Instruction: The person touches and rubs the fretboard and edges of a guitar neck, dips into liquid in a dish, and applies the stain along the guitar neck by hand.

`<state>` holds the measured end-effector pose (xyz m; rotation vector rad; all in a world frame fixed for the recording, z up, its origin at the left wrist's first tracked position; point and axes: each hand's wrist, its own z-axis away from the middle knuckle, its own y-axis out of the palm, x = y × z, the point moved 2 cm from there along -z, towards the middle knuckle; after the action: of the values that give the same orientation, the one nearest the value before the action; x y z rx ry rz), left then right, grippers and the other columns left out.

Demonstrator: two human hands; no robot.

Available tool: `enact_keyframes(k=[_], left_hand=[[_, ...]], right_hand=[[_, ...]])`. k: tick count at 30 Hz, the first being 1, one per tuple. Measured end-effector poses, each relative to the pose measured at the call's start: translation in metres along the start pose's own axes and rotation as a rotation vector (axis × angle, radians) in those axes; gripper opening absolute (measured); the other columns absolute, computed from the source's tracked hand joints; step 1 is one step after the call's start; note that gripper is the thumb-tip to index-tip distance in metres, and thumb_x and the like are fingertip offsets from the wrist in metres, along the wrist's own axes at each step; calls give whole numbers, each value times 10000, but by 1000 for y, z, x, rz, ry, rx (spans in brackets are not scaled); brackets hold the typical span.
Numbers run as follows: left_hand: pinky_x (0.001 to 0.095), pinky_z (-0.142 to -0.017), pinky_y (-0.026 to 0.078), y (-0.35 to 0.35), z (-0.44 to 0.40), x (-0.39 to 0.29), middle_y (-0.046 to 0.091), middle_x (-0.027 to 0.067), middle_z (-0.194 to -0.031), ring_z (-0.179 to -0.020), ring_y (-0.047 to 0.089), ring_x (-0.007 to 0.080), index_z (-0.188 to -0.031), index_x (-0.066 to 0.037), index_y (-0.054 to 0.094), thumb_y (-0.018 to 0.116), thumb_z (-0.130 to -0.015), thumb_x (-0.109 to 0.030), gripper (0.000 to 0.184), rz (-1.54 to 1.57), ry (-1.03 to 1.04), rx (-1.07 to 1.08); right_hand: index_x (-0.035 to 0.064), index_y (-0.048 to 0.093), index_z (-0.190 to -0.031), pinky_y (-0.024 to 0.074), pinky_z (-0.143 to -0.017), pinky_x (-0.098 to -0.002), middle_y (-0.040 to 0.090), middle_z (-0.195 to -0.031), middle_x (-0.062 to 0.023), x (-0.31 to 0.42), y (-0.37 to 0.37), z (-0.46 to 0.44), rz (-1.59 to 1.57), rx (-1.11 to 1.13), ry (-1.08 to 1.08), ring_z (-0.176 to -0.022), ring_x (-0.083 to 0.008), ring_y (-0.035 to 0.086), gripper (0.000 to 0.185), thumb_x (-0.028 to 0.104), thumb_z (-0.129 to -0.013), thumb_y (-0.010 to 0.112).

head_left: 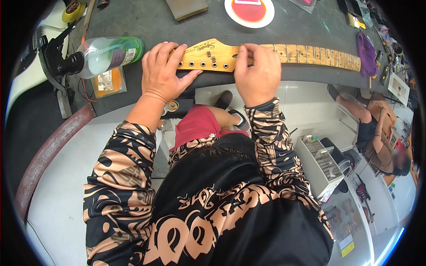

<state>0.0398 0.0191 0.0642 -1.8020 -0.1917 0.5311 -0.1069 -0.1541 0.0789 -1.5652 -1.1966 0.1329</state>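
Observation:
A wooden guitar neck (310, 55) lies across the bench, frets facing up, with its headstock (206, 55) toward the left. The headstock carries a printed logo, a row of metal-ringed peg holes and small metal string guides. My left hand (163, 71) grips the headstock's left end, fingers over its top and thumb along the near edge. At the nut end of the fretboard, my right hand (257, 73) is closed with thumb and fingers pinched together. Whatever sits between those fingertips is hidden.
Left of the neck lies a clear spray bottle (111, 57) beside a small packet (108, 83). A round red-and-white disc (250, 11) and a flat block (187, 8) are farther back. A purple cloth (367, 55) touches the neck's right end. Another person (377, 146) sits at right.

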Motion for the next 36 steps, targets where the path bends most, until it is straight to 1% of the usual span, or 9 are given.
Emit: enact_keyframes(k=[6,11,13,16,18,22,26,30,36], left_hand=[[457,-1042,383,1,1,1,582,35,-1240,-1249,511,277,-1278,-157,659,837,-751,-513,660,6,-1,-18],[458,-1042,383,-1,-1,0,583,38,-1240,-1248,512,278,-1279,-159,657,835,-756,-508,654,5,1,-13],[461,-1055,392,-2,0,-1,576,71,-1275,-1253,515,308,-1306,-143,640,854,-749,-460,676,6,4,5],[459,-1055,392,-1,1,0,575,70,-1279,-1256,514,306,-1310,-145,637,854,-750,-459,678,5,7,4],[459,-1056,392,-1,0,-1,574,70,-1281,-1257,513,306,-1310,-145,637,854,-751,-459,677,2,6,6],[459,-1058,391,-1,0,0,574,68,-1282,-1256,515,306,-1311,-145,638,851,-754,-461,675,-5,2,11],[460,-1058,391,-1,0,0,575,69,-1282,-1255,517,305,-1310,-145,639,850,-756,-464,673,-11,3,11],[460,-1056,392,0,1,0,575,71,-1284,-1256,517,305,-1311,-145,638,848,-759,-465,672,-6,5,3],[459,-1055,383,0,0,1,577,59,-1270,-1259,510,293,-1296,-151,645,840,-759,-487,662,-11,8,-7]], right_hand=[[78,696,-893,496,-739,-433,667,-856,-91,-16,-6,-6,65,-40,7,-805,-317,620,63,125,-875,734],[92,698,-894,499,-748,-424,648,-834,-78,2,-1,-4,12,7,-32,-808,-308,618,74,145,-866,742],[93,700,-897,501,-746,-422,649,-837,-77,-6,-2,-6,26,6,-43,-808,-307,619,74,146,-866,742],[89,703,-904,502,-741,-423,656,-850,-78,-9,-5,-5,71,-21,57,-810,-306,619,85,153,-866,744],[86,709,-911,502,-741,-426,666,-862,-77,3,-2,-3,26,39,-22,-814,-307,621,91,156,-866,747],[86,709,-909,502,-750,-422,672,-874,-74,2,-3,-1,-28,38,-30,-821,-304,623,100,156,-860,759],[79,707,-923,500,-749,-419,684,-868,-78,-14,-24,2,-57,-39,-74,-806,-293,630,73,111,-868,745],[58,704,-933,501,-753,-406,691,-865,-83,-29,-44,12,-27,-14,51,-810,-294,636,83,71,-867,752],[52,717,-959,505,-759,-404,708,-896,-82,-16,-33,29,-119,8,105,-821,-294,642,98,66,-870,755]])
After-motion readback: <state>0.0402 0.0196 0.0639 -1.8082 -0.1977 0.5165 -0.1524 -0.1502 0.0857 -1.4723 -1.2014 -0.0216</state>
